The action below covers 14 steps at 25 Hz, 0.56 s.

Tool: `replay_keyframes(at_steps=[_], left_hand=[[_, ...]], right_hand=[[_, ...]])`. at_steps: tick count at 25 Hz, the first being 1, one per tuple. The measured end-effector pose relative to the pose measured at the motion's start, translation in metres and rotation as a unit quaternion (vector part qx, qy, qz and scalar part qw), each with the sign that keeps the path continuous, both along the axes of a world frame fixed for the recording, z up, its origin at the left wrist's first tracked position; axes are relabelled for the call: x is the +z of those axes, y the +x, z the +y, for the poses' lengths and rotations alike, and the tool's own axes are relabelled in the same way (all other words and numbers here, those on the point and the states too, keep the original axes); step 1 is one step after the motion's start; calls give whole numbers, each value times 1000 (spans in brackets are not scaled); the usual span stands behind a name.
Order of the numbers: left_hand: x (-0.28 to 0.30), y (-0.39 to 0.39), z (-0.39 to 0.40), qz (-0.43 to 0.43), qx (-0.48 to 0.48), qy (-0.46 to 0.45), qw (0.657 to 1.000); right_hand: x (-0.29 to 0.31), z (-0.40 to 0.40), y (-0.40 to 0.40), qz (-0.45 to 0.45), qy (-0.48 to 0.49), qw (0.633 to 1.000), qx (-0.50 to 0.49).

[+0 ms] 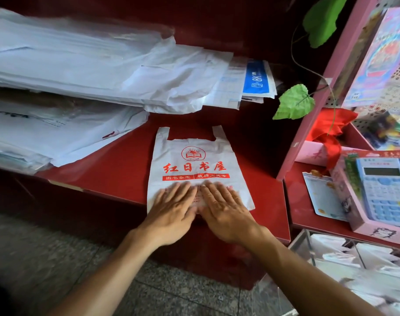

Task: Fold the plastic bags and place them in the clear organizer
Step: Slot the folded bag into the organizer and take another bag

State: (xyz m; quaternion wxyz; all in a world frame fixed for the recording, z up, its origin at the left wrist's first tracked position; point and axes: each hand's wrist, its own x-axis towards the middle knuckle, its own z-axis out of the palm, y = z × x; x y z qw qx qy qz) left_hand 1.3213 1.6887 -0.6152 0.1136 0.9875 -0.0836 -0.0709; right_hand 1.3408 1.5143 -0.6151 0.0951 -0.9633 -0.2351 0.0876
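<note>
Both hands [199, 206] flat, pressing plastic bag [194, 165]

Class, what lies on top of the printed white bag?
Both hands, left and right, lie flat on the bag's lower part. They cover some red print there.

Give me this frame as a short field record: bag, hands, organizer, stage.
bag: white plastic bag with red print, flat and unfolded on the red counter, handles pointing away
left hand: palm down, flat on the bag's near edge
right hand: palm down beside it, same edge
grip: none, both hands open and pressing
organizer: clear organizer at lower right, white bags already inside
stage: smoothing, no fold made yet
</note>
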Motion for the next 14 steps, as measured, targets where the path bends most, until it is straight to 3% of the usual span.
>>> replay_keyframes(at_steps=[4,7,10,14], left_hand=[[0,-5,28,10,0,28,1000],[-5,-11,42,-57,-32,33,997],[1,-16,48,-127,-24,-50,990],[16,-19,49,-108,-7,-120,987]], right_hand=[[6,-25,5,30,-20,997,-68],[12,-39,-1,20,-50,994,-96],[19,-44,-12,-15,-40,998,-37],[23,-36,-17,-27,9,998,58]])
